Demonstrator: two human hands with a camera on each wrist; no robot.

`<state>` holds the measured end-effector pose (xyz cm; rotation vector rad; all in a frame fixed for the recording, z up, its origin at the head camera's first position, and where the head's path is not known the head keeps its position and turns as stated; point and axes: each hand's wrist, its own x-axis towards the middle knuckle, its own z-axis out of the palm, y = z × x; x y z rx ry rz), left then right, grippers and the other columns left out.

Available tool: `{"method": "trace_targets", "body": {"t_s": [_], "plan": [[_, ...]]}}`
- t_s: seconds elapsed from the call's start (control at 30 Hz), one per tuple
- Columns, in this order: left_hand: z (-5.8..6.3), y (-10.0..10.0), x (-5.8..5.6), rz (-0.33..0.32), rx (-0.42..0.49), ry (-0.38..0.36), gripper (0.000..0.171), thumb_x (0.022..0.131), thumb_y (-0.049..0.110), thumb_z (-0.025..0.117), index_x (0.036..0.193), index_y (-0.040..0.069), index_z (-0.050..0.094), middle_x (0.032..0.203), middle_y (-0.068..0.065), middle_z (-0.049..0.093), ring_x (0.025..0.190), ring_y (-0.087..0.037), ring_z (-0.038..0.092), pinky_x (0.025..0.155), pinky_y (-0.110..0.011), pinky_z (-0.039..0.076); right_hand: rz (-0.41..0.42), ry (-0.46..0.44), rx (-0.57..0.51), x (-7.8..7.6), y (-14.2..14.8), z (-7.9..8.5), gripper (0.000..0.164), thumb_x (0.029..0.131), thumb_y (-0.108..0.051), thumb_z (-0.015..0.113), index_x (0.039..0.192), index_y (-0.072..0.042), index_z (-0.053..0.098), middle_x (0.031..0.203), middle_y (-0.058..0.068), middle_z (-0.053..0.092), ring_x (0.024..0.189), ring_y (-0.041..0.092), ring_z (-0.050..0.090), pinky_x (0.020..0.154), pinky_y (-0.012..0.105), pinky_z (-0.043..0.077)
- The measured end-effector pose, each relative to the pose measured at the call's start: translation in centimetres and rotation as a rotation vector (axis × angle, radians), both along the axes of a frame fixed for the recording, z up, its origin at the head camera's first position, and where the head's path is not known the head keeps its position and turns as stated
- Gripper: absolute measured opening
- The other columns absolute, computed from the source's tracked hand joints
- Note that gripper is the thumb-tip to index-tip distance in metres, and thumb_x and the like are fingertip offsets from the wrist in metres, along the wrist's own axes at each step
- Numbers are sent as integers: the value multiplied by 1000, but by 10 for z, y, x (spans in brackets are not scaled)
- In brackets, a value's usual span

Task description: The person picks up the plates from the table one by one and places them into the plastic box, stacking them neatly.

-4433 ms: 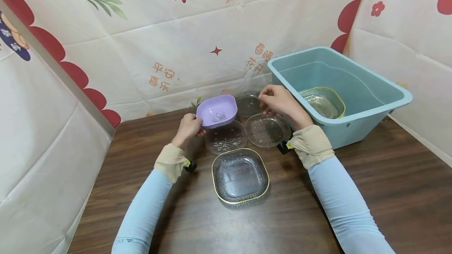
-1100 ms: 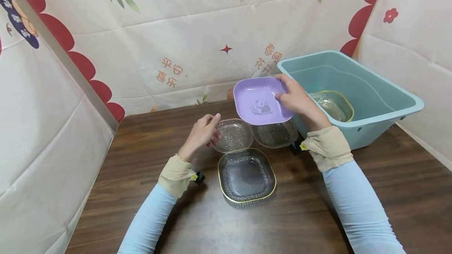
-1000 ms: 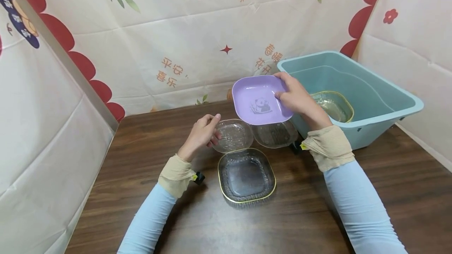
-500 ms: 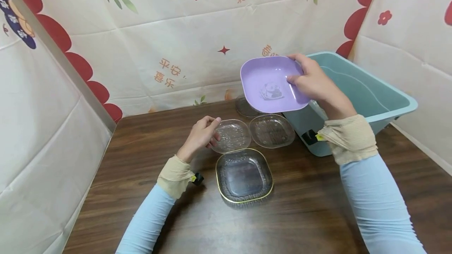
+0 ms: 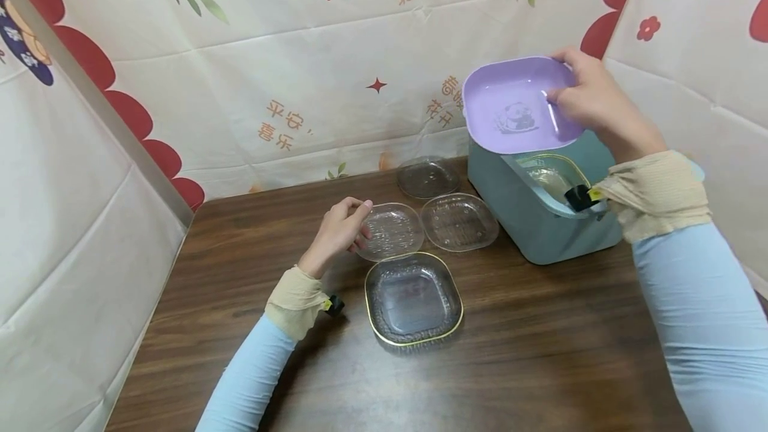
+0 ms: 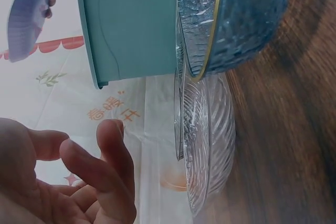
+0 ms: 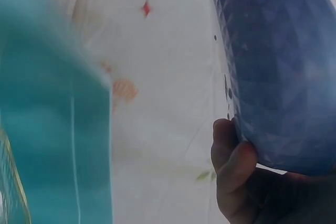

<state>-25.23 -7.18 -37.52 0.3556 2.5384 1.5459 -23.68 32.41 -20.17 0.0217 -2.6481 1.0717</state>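
Observation:
A purple square dish [image 5: 510, 109] with a panda print is up in the air over the teal bin [image 5: 540, 235]. My right hand [image 5: 606, 102] grips its right rim, thumb inside and fingers beneath. In the right wrist view the faceted underside of the purple dish [image 7: 283, 72] shows. My left hand [image 5: 339, 229] is held loosely above the table beside a clear ribbed dish [image 5: 393, 232], with nothing in its fingers. A gold-rimmed clear dish [image 5: 414, 299] sits nearest on the table. Inside the bin lies another gold-rimmed dish [image 5: 549, 175], partly hidden.
Two more clear dishes stand further back: a ribbed one [image 5: 459, 222] touching the left ribbed one, and a smoother dish [image 5: 428, 177] by the wall. Printed cloth [image 5: 240, 72] walls the table at the back and both sides. The bin stands on the right of the wooden table [image 5: 252, 252].
The purple dish passed from my left hand to my right hand, then rose and moved right, from above the clear dishes to over the bin. My left hand has stayed nearly still lately.

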Motion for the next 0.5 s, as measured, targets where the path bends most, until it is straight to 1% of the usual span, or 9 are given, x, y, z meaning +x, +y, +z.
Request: {"method": "trace_targets", "body": {"t_s": [0.13, 0.23, 0.27, 0.33, 0.4, 0.5], "plan": [[0, 0, 0, 9, -3, 2, 44, 107, 46, 51, 130, 9, 60, 79, -13, 75, 59, -29, 72, 44, -24, 52, -11, -83, 30, -9, 24, 3, 62, 95, 4, 46, 155, 5, 28, 142, 31, 41, 102, 30, 49, 55, 13, 52], [-2, 0, 0, 12, -13, 1, 45, 107, 46, 51, 130, 9, 60, 80, -14, 75, 61, -31, 72, 44, -24, 52, -22, -129, 33, -16, 38, 4, 63, 96, 3, 47, 155, 8, 24, 140, 33, 39, 99, 25, 48, 55, 14, 53], [-3, 0, 0, 14, -16, 1, 45, 107, 46, 51, 130, 9, 60, 80, -14, 75, 61, -31, 72, 44, -24, 52, -28, -138, 33, -19, 42, 3, 63, 96, 3, 47, 155, 9, 23, 139, 33, 39, 96, 22, 49, 55, 14, 54], [-4, -1, 0, 12, -22, 0, 45, 107, 46, 51, 131, 9, 60, 80, -14, 75, 59, -29, 71, 44, -23, 51, -33, -172, 25, -25, 52, 3, 64, 97, 3, 48, 155, 10, 21, 137, 34, 38, 89, 15, 51, 56, 16, 57], [-6, -1, -1, 7, -23, -1, 44, 107, 45, 51, 131, 9, 59, 80, -14, 75, 57, -25, 70, 44, -24, 51, -43, -212, 34, -29, 60, -1, 65, 97, 3, 47, 155, 11, 19, 136, 34, 39, 83, 11, 52, 57, 20, 60], [-7, 0, -1, 0, -19, -2, 44, 107, 45, 51, 131, 9, 59, 80, -13, 75, 54, -20, 69, 44, -24, 52, -32, -276, 38, -35, 73, -7, 66, 97, 4, 46, 155, 13, 16, 136, 38, 37, 80, 13, 55, 58, 24, 62]]}}
